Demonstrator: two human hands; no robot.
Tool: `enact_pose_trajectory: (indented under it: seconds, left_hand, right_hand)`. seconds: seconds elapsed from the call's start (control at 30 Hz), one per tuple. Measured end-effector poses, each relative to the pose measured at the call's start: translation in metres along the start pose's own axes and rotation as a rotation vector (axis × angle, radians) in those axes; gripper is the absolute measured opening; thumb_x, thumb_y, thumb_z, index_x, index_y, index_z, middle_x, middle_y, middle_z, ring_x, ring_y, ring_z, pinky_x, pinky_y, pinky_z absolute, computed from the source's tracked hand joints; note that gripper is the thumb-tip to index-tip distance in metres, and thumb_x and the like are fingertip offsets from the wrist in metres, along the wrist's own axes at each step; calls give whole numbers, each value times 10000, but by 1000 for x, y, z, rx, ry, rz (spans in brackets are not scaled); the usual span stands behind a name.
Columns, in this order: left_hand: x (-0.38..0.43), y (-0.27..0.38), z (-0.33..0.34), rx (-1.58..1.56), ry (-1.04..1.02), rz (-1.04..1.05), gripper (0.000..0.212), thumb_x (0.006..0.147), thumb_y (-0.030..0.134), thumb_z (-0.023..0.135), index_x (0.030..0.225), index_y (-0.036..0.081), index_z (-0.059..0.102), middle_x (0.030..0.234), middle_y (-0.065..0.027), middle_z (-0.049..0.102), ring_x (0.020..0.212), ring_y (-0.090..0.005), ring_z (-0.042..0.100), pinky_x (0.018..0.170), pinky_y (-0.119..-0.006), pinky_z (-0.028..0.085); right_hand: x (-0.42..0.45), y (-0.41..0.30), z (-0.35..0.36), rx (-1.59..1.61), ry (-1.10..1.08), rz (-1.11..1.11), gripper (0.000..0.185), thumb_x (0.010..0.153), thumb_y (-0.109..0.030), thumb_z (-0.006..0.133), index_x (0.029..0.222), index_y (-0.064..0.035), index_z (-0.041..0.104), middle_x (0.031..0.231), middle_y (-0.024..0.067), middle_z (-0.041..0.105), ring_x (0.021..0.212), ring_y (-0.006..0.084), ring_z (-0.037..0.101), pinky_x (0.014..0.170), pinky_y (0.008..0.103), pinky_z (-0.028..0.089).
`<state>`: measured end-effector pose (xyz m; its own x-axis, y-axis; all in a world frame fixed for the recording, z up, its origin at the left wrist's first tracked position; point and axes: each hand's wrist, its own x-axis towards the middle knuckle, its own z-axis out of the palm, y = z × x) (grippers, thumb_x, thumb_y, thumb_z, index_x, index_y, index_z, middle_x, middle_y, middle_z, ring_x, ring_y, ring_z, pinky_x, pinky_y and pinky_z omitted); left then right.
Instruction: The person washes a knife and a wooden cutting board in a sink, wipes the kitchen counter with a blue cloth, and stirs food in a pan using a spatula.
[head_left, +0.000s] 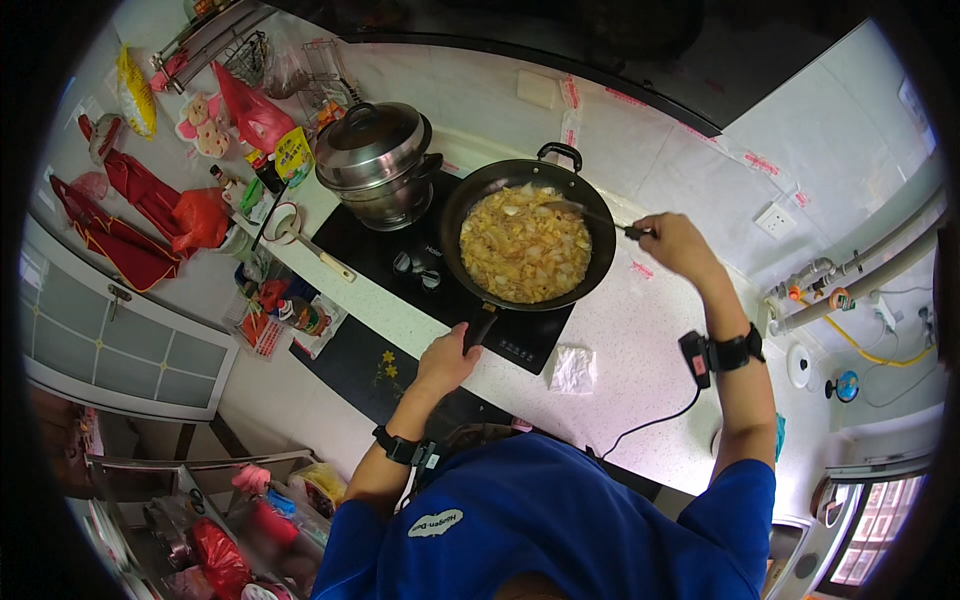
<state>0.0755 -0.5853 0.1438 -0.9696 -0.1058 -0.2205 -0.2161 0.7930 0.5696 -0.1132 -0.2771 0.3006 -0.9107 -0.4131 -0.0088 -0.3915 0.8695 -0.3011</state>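
Note:
A dark wok (454, 259) holds yellowish chopped food in broth (525, 244) and sits on the right part of a black cooktop (360, 255). Its long handle is gripped by my left hand (448, 360), below the pan. My right hand (679, 247) holds the dark handle of a metal spatula (592, 214) at the wok's right side; the spatula's far end is partly in the food. On the left part of the cooktop stands a lidded steel steamer pot (371, 165). A folded white cloth or tissue (574, 370) lies on the counter.
Left of the cooktop are a small white bowl or pan (283, 223) with a pale handle, bottles and a yellow pouch (293, 156). The range hood's dark edge (525, 52) runs above. A wall socket (775, 220), pipes (862, 285) and a white lid (799, 367) are at right.

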Motion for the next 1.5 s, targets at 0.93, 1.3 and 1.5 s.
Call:
enact_pose_trajectory:
  seconds: [0.93, 1.3, 1.5]
  left_hand:
    - [11, 21, -15, 172, -102, -83, 560, 832, 356, 603, 1277, 33, 493, 986, -229, 645, 924, -374, 627, 803, -440, 505]
    - [14, 22, -21, 150, -126, -83, 528, 808, 345, 645, 1221, 35, 539, 989, -220, 644, 922, -374, 623, 804, -439, 502]
    - [13, 22, -21, 138, -119, -88, 524, 814, 351, 641, 1221, 36, 538, 1003, -220, 640, 943, -370, 616, 816, -435, 497]
  right_hand:
    - [128, 7, 16, 234, -149, -104, 169, 718, -133, 707, 826, -4, 724, 589, 71, 623, 479, 124, 553, 458, 265, 450]
    - [162, -2, -25, -26, -43, -79, 186, 692, -143, 737, 826, -14, 727, 604, 61, 637, 495, 135, 563, 465, 279, 449]
    - [168, -29, 6, 78, -215, -270, 211, 629, -129, 732, 813, -28, 713, 701, 126, 676, 623, 232, 647, 614, 317, 510]
